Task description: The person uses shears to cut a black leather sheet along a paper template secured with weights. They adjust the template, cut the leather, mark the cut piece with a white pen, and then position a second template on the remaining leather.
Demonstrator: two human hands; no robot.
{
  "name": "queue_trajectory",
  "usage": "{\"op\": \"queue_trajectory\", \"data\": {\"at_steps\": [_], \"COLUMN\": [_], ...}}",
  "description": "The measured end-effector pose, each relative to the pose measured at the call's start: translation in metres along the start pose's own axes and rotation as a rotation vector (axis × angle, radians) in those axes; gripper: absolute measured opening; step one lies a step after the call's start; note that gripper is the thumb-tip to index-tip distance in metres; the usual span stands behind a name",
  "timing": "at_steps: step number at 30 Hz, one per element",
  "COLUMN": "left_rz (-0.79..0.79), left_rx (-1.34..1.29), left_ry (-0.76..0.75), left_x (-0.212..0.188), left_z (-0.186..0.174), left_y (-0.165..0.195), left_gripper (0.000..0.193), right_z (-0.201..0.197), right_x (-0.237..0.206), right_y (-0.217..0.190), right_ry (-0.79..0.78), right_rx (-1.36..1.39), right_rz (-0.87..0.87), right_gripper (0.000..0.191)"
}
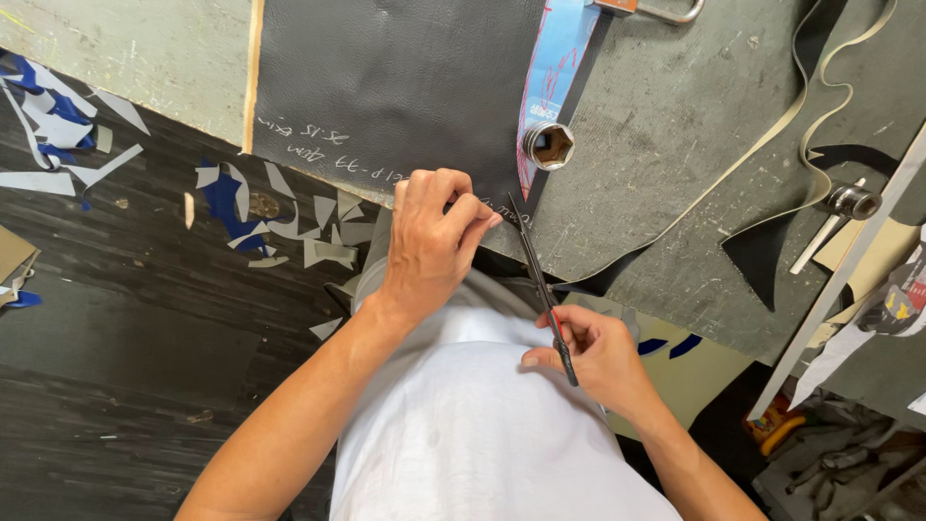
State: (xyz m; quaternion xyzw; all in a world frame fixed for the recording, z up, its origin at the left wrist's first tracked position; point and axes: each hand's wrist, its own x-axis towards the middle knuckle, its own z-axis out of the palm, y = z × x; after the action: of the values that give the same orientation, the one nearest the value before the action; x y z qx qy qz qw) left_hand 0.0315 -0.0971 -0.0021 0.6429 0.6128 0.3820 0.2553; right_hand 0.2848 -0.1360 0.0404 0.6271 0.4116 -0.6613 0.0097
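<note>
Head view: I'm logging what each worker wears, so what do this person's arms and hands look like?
Both forearms are bare, with no sleeves reaching them. The left hand and right hand wear no gloves, and no rings, watch or wristband show. The person wears a plain white shirt.

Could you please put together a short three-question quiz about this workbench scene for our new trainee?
1. True or false: the right hand holds a pair of scissors.
2. What does the left hand grip? A) the metal socket B) the edge of the black leather sheet C) a floor scrap
3. Fill in: the metal socket rests on a ___ strip.

Key
1. True; the blades point toward the black leather sheet.
2. B; the fingers pinch its near edge.
3. Blue; the blue strip lies beside the sheet.
</note>
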Motion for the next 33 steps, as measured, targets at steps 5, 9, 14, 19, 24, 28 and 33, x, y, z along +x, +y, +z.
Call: {"op": "queue_trajectory", "data": {"at_steps": [5,9,14,19,24,28,33], "left_rz": [-0.003,0.008,0.011,-0.003,0.013,0.01,0.025], "left_rx": [-0.008,-0.006,-0.004,-0.015,-0.017,-0.017,-0.029], "left_ry": [0.0,0.009,0.011,-0.001,0.013,0.018,0.002], "left_x": [-0.001,0.0,0.0,-0.001,-0.001,-0.001,0.0], "left_z": [0.0,-0.001,-0.002,-0.002,-0.002,-0.002,-0.005], "left_y": [0.0,-0.001,-0.001,-0.001,-0.002,-0.002,-0.003], "left_gripper": [0.018,0.018,0.018,0.018,0.018,0.019,0.018], "right_z": [0.004,0.008,0.018,0.022,0.026,0.033,0.039], "right_x": [-0.001,0.001,0.004,0.002,0.007,0.01,0.009], "right_y": [-0.001,-0.004,-0.007,-0.008,-0.008,-0.009,-0.011], "right_ry": [0.006,0.012,0.035,0.037,0.033,0.038,0.036], "right_rx": [-0.014,0.004,0.038,0.059,0.059,0.103,0.152], "right_rz": [-0.015,0.054,-0.01,0.01,0.002,-0.032,-0.021], "right_gripper": [0.042,0.041,0.04,0.038,0.039,0.04,0.04]}}
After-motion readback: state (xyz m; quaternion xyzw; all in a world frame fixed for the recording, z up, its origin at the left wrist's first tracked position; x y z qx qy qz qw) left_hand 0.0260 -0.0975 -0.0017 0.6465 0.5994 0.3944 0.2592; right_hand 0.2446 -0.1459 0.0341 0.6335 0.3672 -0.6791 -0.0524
